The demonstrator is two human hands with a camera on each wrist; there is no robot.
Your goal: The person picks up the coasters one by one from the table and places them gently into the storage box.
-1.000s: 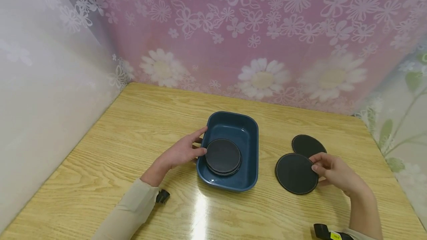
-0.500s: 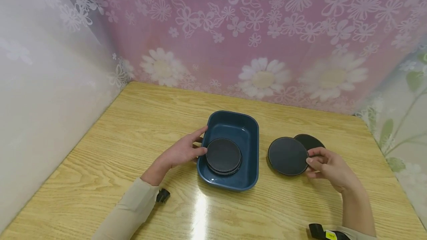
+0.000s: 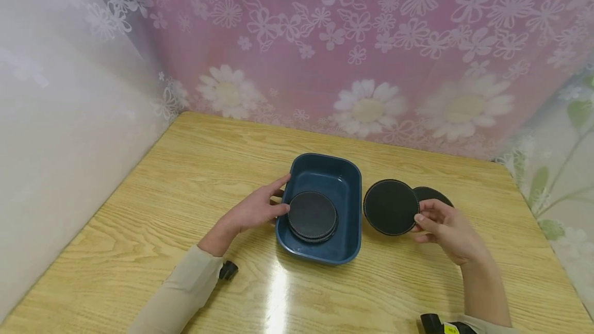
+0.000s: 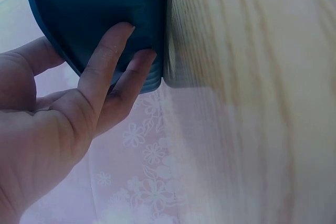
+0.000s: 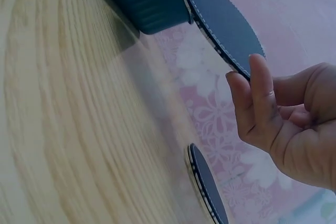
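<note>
In the head view my right hand (image 3: 443, 228) pinches a round black stitched coaster (image 3: 391, 207) by its edge, raised off the table. The right wrist view shows this held coaster (image 5: 223, 19) tilted, thumb and fingertips at its rim. Another coaster (image 3: 433, 196) lies on the table behind it, partly covered. My left hand (image 3: 255, 210) grips the left side of a deep blue rectangular basin (image 3: 348, 246); in the left wrist view, fingers (image 4: 107, 59) press its outer wall while another digit reaches over the rim. Stacked coasters (image 3: 313, 215) lie inside the basin, toward its near end.
The wood-grain table (image 3: 223, 153) backs onto a pink flowered curtain (image 3: 297, 66). A pale curtain (image 3: 69, 117) bounds the left side, and a leaf-patterned one (image 3: 566, 169) the right. Black wrist devices (image 3: 229, 270) sit by both sleeves.
My right hand has moved left and away from me with the coaster, bringing it up beside the basin's right side. The left hand stays on the basin.
</note>
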